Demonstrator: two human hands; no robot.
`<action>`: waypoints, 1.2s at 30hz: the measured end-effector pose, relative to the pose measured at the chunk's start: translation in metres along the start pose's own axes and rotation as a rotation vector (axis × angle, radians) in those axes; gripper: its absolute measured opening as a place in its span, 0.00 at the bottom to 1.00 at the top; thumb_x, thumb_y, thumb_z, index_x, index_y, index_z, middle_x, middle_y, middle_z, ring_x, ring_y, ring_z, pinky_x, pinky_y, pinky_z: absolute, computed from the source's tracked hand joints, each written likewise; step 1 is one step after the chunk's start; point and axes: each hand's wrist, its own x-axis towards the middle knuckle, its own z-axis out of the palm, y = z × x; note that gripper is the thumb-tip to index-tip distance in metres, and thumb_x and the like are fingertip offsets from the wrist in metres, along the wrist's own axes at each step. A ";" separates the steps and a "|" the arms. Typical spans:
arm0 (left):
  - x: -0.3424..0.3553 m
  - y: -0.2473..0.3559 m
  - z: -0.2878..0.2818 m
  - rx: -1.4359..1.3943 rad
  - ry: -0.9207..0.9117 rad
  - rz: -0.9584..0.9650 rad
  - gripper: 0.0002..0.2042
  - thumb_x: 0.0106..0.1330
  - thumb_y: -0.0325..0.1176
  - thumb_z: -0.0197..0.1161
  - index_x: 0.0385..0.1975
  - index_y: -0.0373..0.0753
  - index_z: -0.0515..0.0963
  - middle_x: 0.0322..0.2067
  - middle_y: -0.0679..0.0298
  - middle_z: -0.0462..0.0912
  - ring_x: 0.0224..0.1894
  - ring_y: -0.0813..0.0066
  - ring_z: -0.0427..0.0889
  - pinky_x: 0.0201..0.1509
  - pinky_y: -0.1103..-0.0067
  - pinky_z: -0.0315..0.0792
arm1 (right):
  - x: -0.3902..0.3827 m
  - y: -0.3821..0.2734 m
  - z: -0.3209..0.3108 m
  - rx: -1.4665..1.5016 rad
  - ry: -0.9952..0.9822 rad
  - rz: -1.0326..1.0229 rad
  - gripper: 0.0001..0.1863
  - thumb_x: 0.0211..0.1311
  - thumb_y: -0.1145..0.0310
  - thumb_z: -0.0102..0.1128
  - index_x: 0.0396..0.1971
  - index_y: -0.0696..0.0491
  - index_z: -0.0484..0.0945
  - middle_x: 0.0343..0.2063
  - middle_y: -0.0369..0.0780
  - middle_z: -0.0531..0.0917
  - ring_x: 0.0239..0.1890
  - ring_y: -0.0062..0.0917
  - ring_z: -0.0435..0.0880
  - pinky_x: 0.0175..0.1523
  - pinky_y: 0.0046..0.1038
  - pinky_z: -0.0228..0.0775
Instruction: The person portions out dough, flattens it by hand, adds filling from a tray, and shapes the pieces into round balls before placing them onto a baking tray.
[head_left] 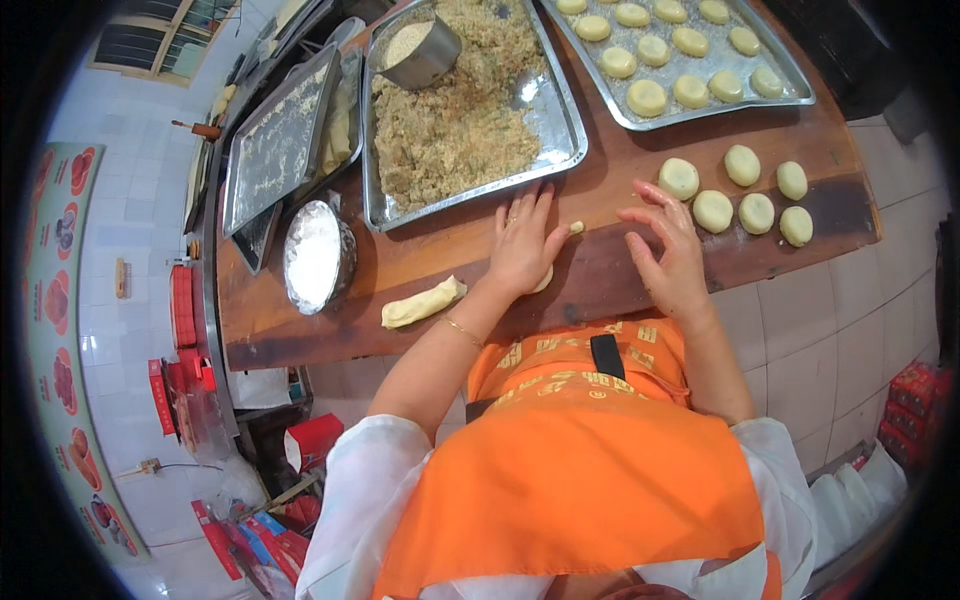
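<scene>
My left hand (pixel 523 243) lies palm down on the wooden table, fingers stretched out. A pale piece of dough (pixel 545 279) peeks out from under its palm, mostly hidden. By the thumb sits a small dough scrap (pixel 576 228). To the left of that wrist rests a thick dough log (pixel 424 303). My right hand (pixel 668 255) hovers over the table with its fingers apart and curved, holding nothing. Just beyond and to its right, several round filled dough cakes (pixel 713 212) lie in loose rows.
A metal tray of crumbly filling (pixel 450 150) with a metal scoop (pixel 422 56) stands at the back. Back right, another tray (pixel 640 122) carries several dough cakes. A bowl of white flour (pixel 318 257) and a flour-dusted tray (pixel 280 145) are at left. The table's front edge borders my orange apron (pixel 570 470).
</scene>
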 end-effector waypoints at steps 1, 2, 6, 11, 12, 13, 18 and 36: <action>0.000 -0.012 0.006 -0.235 0.016 -0.015 0.30 0.76 0.47 0.50 0.72 0.36 0.59 0.71 0.47 0.61 0.74 0.51 0.57 0.77 0.58 0.48 | -0.003 -0.002 -0.001 0.004 -0.006 -0.003 0.14 0.56 0.78 0.64 0.44 0.53 0.83 0.60 0.46 0.77 0.62 0.41 0.73 0.67 0.37 0.65; -0.001 -0.029 0.011 -0.470 0.030 -0.030 0.30 0.75 0.47 0.51 0.72 0.37 0.60 0.71 0.47 0.61 0.74 0.52 0.58 0.77 0.58 0.49 | -0.005 -0.003 -0.002 0.002 -0.018 -0.015 0.14 0.57 0.78 0.63 0.44 0.53 0.83 0.59 0.46 0.77 0.61 0.42 0.74 0.66 0.37 0.65; -0.043 -0.003 -0.016 -0.367 0.109 0.116 0.36 0.67 0.42 0.65 0.72 0.37 0.60 0.63 0.47 0.66 0.68 0.48 0.62 0.72 0.59 0.56 | -0.017 -0.005 -0.013 -0.055 -0.039 0.033 0.14 0.58 0.77 0.62 0.44 0.53 0.83 0.58 0.46 0.77 0.59 0.42 0.75 0.64 0.38 0.68; -0.076 -0.009 -0.008 -0.282 0.099 0.030 0.36 0.64 0.40 0.70 0.70 0.40 0.62 0.57 0.48 0.74 0.61 0.46 0.72 0.65 0.60 0.68 | -0.023 -0.003 -0.001 -0.143 -0.099 -0.053 0.13 0.58 0.77 0.63 0.44 0.54 0.82 0.56 0.45 0.78 0.57 0.43 0.75 0.61 0.38 0.69; -0.075 -0.009 -0.011 -0.462 0.093 -0.094 0.33 0.67 0.43 0.66 0.70 0.38 0.62 0.57 0.47 0.75 0.60 0.47 0.74 0.64 0.60 0.70 | -0.021 -0.008 0.003 -0.081 -0.125 -0.021 0.14 0.58 0.76 0.63 0.45 0.54 0.81 0.56 0.45 0.78 0.57 0.44 0.75 0.61 0.39 0.69; -0.073 -0.009 -0.016 -0.642 0.083 -0.216 0.31 0.71 0.45 0.62 0.69 0.36 0.63 0.57 0.47 0.76 0.59 0.47 0.76 0.62 0.59 0.72 | -0.019 -0.013 0.007 -0.054 -0.168 -0.028 0.15 0.58 0.76 0.64 0.46 0.54 0.81 0.55 0.45 0.78 0.57 0.44 0.76 0.61 0.39 0.69; -0.058 -0.002 -0.024 -2.136 -0.109 -0.354 0.32 0.81 0.56 0.31 0.60 0.30 0.67 0.57 0.49 0.78 0.58 0.53 0.80 0.63 0.59 0.76 | -0.005 -0.038 0.028 -0.066 -0.320 -0.144 0.33 0.52 0.70 0.72 0.60 0.52 0.73 0.57 0.45 0.76 0.59 0.45 0.74 0.63 0.41 0.66; -0.058 0.025 -0.023 -1.760 -0.082 -0.156 0.23 0.82 0.44 0.40 0.60 0.29 0.70 0.54 0.49 0.81 0.57 0.63 0.81 0.62 0.72 0.72 | -0.057 0.028 -0.085 -0.615 0.084 0.214 0.35 0.47 0.66 0.75 0.57 0.52 0.71 0.53 0.46 0.77 0.57 0.44 0.74 0.62 0.43 0.65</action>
